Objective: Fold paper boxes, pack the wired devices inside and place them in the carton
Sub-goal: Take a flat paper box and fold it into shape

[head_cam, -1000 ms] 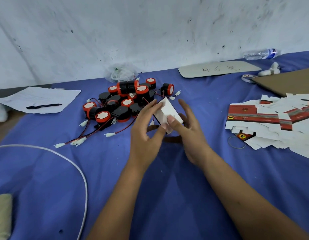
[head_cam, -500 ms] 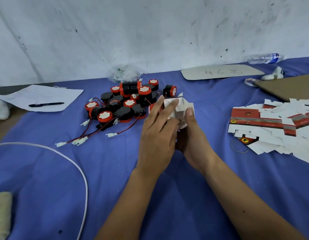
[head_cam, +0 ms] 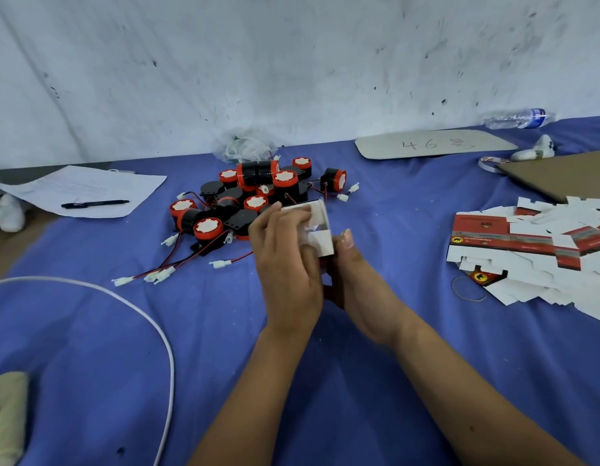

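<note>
A small white paper box (head_cam: 317, 230), half formed with its flaps loose, is held above the blue table between both hands. My left hand (head_cam: 285, 264) covers its left side with fingers over the top. My right hand (head_cam: 355, 284) grips it from below and the right, thumb up beside the box. Behind the hands lies a heap of black and red wired devices (head_cam: 255, 196) with red-black leads and white plugs trailing to the left. A pile of flat red and white box blanks (head_cam: 534, 250) lies at the right.
A brown carton flap (head_cam: 561, 173) sits at the far right. A cardboard sheet (head_cam: 433, 144), a water bottle (head_cam: 517, 118), a tape roll (head_cam: 492, 162), paper with a pen (head_cam: 95, 203), a white cable (head_cam: 150, 317) and a rubber band (head_cam: 468, 292) also lie on the table.
The flat white blank has been opened into a box shape. My left hand moved over the box's left side and top, and my right thumb now stands up beside it.
</note>
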`<state>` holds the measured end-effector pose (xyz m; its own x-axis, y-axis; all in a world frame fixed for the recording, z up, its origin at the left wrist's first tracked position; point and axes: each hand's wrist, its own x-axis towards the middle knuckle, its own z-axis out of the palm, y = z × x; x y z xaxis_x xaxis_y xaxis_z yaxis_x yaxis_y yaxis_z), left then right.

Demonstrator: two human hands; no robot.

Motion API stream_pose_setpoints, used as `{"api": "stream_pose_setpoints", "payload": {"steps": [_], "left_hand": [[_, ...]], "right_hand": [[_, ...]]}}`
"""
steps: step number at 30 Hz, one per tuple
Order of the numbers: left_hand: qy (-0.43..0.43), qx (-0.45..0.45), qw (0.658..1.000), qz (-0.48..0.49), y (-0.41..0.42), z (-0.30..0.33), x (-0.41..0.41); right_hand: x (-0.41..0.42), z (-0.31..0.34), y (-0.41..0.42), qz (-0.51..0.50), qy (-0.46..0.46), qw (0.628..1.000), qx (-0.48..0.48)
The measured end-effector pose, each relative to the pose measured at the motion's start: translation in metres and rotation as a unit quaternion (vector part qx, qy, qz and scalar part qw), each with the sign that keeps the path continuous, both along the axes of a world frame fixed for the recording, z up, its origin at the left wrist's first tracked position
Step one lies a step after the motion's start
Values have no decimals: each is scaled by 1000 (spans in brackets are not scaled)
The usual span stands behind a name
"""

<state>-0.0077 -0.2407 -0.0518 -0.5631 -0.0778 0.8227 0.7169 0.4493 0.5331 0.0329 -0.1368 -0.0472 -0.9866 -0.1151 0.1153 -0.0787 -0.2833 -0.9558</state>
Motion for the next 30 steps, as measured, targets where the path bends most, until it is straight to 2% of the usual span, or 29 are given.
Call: {"api": "stream_pose_setpoints", "payload": {"steps": [2,6,9,11,16,21,25,27,30], "left_hand": [[-2,19,1000,6,-3,2,-1],[27,-55,997,-55,1,2,1],[46,-117,986,-107,3,1,1],[44,-142,983,-106,2,-1,-1],[29,-88,993,-67,-2,-3,-2],[35,-75,994,-69,-2,0,0],[-22,23,998,-57,-6,1,-2],[-53,60,994,-79,-7,0,-1],[-44,30,989,-136,-3,3,2]], "right_hand": [[1,2,-8,11,-4,999,-51],[0,3,-10,4,-33,982,-187],[1,3,-4,-19,-26,985,-168],[1,2,-1,-28,-26,985,-168],[2,5,-3,-17,-42,993,-108],[1,5,-1,22,-45,987,-150],[0,5,2,45,-48,981,-183],[-1,5,2,40,-42,983,-176],[-1,6,-1,18,-57,984,-170]]}}
